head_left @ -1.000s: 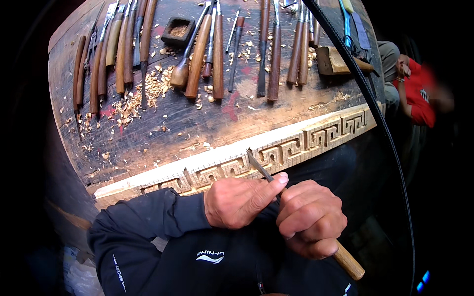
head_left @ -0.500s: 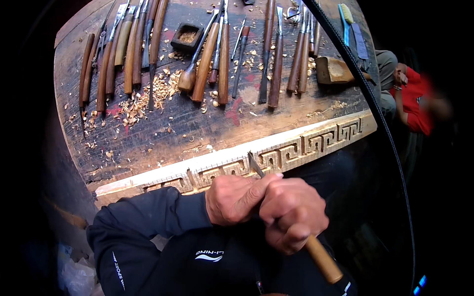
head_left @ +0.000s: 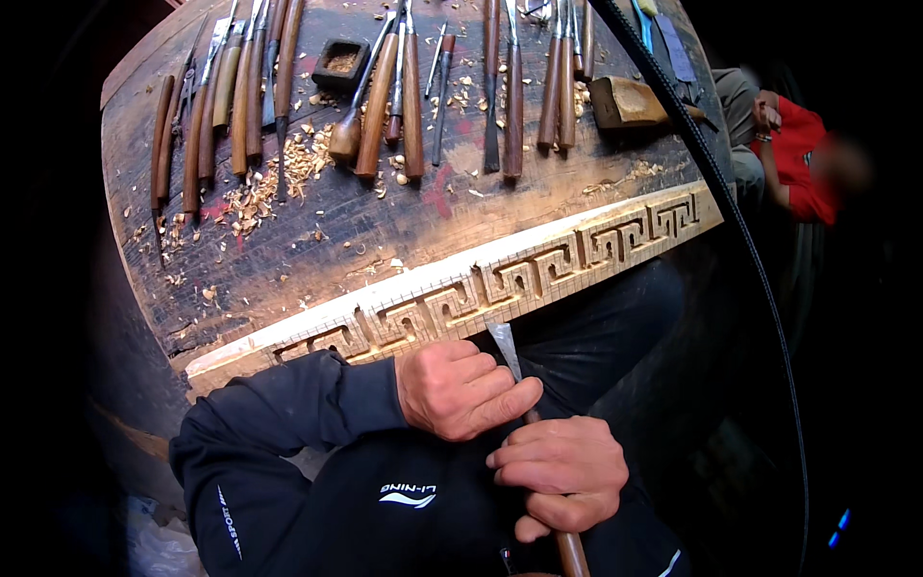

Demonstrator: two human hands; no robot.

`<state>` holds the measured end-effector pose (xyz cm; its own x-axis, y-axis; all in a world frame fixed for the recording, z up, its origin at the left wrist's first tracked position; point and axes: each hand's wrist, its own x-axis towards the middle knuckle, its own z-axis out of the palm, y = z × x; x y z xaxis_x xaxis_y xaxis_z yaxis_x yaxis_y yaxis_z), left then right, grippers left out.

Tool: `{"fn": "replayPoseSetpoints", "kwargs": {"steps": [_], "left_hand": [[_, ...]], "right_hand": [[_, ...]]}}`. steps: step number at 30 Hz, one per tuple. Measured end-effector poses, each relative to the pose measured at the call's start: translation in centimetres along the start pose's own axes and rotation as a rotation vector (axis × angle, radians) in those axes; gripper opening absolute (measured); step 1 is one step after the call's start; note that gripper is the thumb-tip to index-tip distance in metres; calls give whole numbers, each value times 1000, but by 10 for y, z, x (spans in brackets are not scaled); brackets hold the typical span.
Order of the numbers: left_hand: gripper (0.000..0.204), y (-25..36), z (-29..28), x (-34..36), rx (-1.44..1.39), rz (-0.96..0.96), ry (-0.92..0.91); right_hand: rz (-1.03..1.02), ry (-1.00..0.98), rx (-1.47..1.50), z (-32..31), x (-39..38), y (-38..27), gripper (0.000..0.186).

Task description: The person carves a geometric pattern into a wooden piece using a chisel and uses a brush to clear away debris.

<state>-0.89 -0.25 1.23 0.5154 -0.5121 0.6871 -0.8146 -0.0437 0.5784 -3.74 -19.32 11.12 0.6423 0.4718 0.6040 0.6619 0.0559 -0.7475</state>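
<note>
My left hand (head_left: 466, 389) has its fingers curled at the near edge of a long pale board (head_left: 606, 240) carved with a squared meander over pencilled grid lines, its thumb across the shaft of a chisel (head_left: 509, 346). Below it, my right hand (head_left: 555, 473) grips that chisel's wooden handle. The flat blade tip sits just below the board's near edge, over my dark trousers; whether it touches the board I cannot tell.
The worn workbench (head_left: 346, 240) carries several wood-handled tools (head_left: 415, 144), wood shavings (head_left: 298, 154), a small dark box (head_left: 339, 63) and a wooden mallet-like block (head_left: 620, 104). A black cable (head_left: 750, 264) hangs at right. Behind it sits a person in red (head_left: 803, 168).
The chisel tip has left the carved groove and come down below the board's edge, its flat blade now showing. My right hand has moved lower, turning the handle more upright in the picture.
</note>
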Motion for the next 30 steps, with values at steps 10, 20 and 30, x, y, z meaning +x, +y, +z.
{"fn": "replayPoseSetpoints", "kwargs": {"steps": [10,20,30], "left_hand": [[35,0,-16,9,-1,-113,-34],[42,-1,4,9,0,-84,-4],[46,-7,4,15,6,-139,-67]], "right_hand": [[-46,153,130,29,7,11,56],[27,175,299,0,5,8,73],[-30,29,440,-31,22,24,75]]}}
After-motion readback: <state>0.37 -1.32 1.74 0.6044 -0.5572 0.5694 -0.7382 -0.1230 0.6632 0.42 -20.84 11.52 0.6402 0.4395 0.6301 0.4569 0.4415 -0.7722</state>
